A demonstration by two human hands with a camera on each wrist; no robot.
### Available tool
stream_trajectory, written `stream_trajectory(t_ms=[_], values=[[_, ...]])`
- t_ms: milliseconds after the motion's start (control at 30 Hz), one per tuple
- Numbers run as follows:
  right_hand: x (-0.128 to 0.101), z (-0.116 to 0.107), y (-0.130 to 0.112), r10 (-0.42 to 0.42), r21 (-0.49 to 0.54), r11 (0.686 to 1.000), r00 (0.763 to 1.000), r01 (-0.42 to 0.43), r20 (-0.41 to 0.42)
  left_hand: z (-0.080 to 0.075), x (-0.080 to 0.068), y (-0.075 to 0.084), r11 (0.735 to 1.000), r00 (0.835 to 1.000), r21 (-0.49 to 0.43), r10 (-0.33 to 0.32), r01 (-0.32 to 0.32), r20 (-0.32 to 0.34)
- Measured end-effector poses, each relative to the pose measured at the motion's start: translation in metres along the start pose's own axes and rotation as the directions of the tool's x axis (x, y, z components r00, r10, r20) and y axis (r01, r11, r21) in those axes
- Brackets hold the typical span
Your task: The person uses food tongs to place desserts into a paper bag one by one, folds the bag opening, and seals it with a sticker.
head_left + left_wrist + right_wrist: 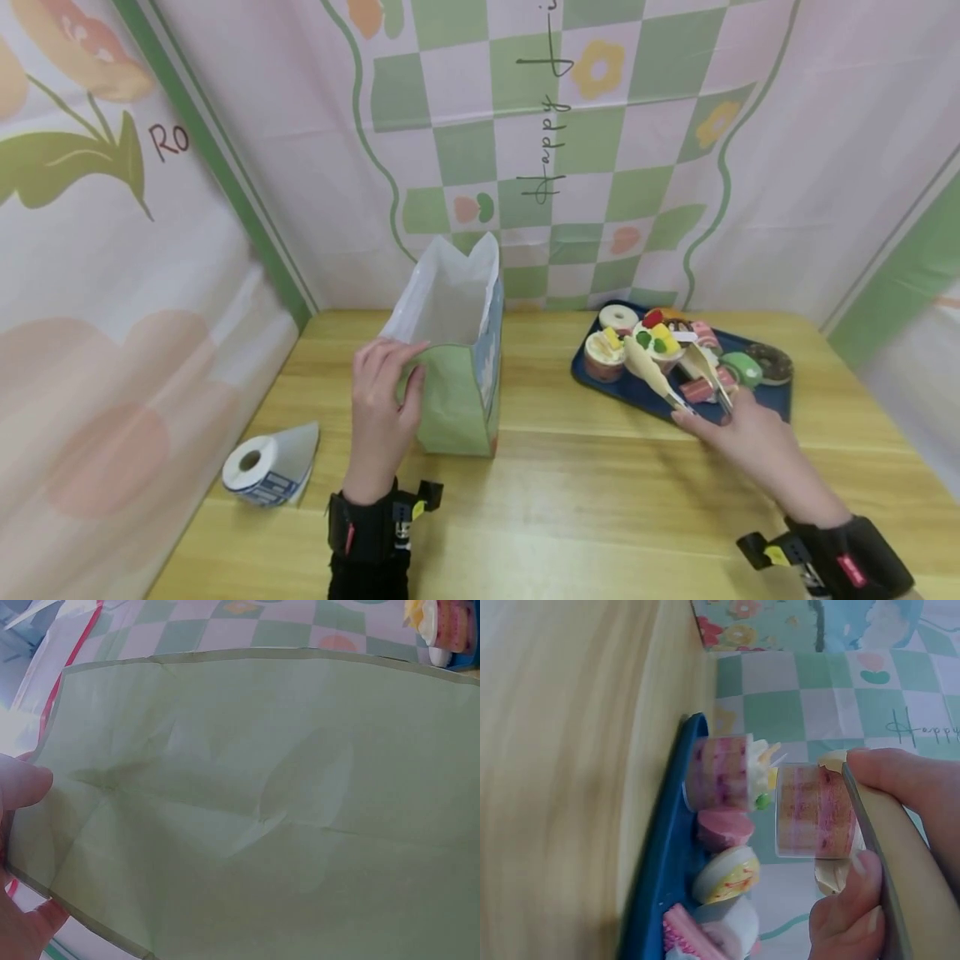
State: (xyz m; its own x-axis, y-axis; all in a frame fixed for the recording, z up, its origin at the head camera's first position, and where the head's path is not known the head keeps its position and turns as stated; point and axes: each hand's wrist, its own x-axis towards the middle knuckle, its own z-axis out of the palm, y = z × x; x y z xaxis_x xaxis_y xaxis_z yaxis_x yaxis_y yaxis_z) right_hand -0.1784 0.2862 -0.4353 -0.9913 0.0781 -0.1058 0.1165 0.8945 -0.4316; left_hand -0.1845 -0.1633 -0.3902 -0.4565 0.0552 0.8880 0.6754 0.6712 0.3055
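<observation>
A green paper bag (453,400) with a white lining stands upright, its mouth spread wide. My left hand (382,408) pinches the bag's rim at the near left corner; the thumb (26,785) shows at the edge in the left wrist view. In my right hand (757,442) is a pair of tongs (651,379) with pale tips. Between those tips sits a layered cake cup (810,814) topped with cream and fruit pieces, raised above the blue tray (637,398). Another cake cup (604,360) stands on the tray's left end.
More pastries share the tray: a white donut (618,317) at the back, a green round piece (741,368) and a dark donut (768,364) at right. A paper roll (262,471) lies at the wooden table's left. A checkered curtain (517,167) hangs behind.
</observation>
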Motion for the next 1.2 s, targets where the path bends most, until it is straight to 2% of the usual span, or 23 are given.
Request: stream_trajectory(t_ms=[367,667,1200], values=[[-0.004,-0.018,-0.026,-0.058,-0.006,0.998,0.997,0.058,-0.055,0.001,0.000,-0.001,1.000,1.000,0.001,0.012,-0.012,-0.013],[-0.001,-0.032,-0.044,-0.101,0.083,0.991,0.994,0.104,-0.036,0.001,0.000,-0.001,1.000,1.000,-0.002,0.010,-0.010,-0.013],[-0.004,-0.057,-0.087,-0.104,0.084,0.991,0.994,0.103,0.013,0.001,-0.002,-0.001,1.000,1.000,-0.016,-0.008,0.008,-0.009]])
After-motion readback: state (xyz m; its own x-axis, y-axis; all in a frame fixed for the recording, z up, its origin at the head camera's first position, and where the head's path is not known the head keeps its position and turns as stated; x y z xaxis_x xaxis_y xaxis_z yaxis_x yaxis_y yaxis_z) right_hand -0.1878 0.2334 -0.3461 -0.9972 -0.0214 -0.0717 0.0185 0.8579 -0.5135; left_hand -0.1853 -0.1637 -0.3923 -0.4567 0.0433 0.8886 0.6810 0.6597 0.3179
